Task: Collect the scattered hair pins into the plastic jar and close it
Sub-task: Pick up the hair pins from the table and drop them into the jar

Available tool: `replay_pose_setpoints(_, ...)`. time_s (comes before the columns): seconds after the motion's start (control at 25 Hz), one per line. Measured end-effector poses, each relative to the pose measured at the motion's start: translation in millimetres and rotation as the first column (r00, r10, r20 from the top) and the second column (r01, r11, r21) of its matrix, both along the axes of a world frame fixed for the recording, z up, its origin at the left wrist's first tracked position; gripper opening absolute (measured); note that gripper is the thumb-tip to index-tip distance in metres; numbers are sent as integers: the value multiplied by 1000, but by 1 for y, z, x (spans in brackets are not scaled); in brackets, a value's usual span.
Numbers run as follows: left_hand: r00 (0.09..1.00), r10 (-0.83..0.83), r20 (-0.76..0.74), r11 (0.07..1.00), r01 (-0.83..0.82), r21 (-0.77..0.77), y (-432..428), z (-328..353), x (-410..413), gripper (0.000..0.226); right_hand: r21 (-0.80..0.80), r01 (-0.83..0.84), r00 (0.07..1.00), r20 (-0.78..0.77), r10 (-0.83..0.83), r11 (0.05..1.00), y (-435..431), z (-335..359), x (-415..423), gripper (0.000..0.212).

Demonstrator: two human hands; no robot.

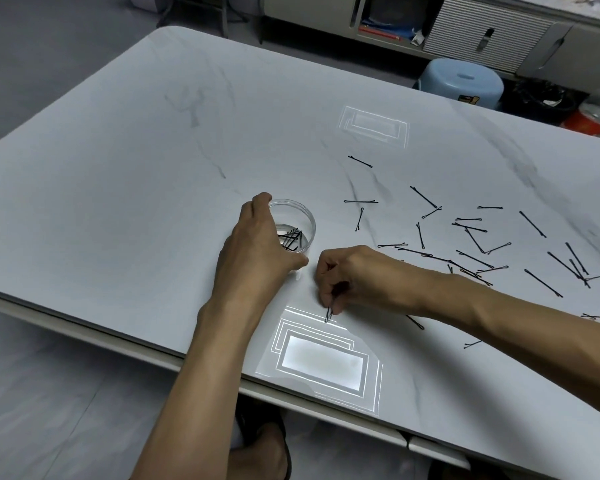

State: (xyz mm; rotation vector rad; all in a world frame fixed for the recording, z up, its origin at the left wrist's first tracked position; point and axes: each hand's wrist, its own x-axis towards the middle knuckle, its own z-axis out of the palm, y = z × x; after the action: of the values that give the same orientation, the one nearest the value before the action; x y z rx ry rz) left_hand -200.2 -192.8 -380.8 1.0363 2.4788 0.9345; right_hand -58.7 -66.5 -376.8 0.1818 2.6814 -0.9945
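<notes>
A low clear plastic jar (303, 216) stands open on the white marble table (153, 168), with several black hair pins (291, 239) inside. My left hand (257, 247) wraps around the jar's left and near side. Just right of it, my right hand (354, 275) pinches a black hair pin (328, 315) whose tip points down at the table. Many more black hair pins (471, 233) lie scattered across the table to the right, some under my right forearm. No lid is in view.
The table's near edge (118, 336) runs diagonally below my arms. Bright light reflections (323, 363) lie on the tabletop. Beyond the far edge are a blue plastic stool (465, 81), a cabinet (482, 29) and bags on the floor.
</notes>
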Motion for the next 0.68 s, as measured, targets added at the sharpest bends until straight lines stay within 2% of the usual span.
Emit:
replay_pose_setpoints(0.04, 1000, 2, -1, 1000, -2, 0, 0, 0, 0, 93, 31, 5, 1000, -22, -4, 1000, -1, 0, 1, 17)
replay_pose_setpoints(0.16, 1000, 9, -1, 1000, -9, -1, 0, -1, 1, 94, 336, -64, 986, -121, 111, 940, -4, -5, 9, 11)
replay_pose_setpoints(0.2, 1000, 8, -2, 1000, -8, -1, 0, -1, 1, 94, 375, -69, 982, -138, 130, 924, -4, -6, 13, 11)
replay_pose_setpoints(0.24, 1000, 4, 0, 1000, -4, -1, 1, -1, 2, 94, 380, -41, 984, -148, 104, 924, -2, -5, 18, 12)
replay_pose_setpoints(0.32, 1000, -3, 4, 1000, 3, -1, 2, 0, 5, 93, 304, 165, 974, -200, -107, 938, 12, -2, 28, 14)
replay_pose_setpoints(0.4, 1000, -16, 6, 1000, 16, -1, 3, 0, 8, 92, 246, 383, 908, -279, -313, 890, 36, -1, 41, 15)
replay_pose_setpoints(0.44, 1000, -27, 9, 1000, 27, -2, 4, 0, 9, 92, 257, 433, 882, -317, -348, 864, 46, -1, 48, 15)
replay_pose_setpoints(0.56, 999, -47, 15, 999, 47, -7, 7, 1, 13, 91, 363, 404, 901, -315, -298, 839, 56, -8, 60, 14)
replay_pose_setpoints(0.68, 999, -52, 10, 999, 52, -11, 10, 2, 16, 91, 375, 387, 904, -336, -266, 842, 56, -20, 61, 8)
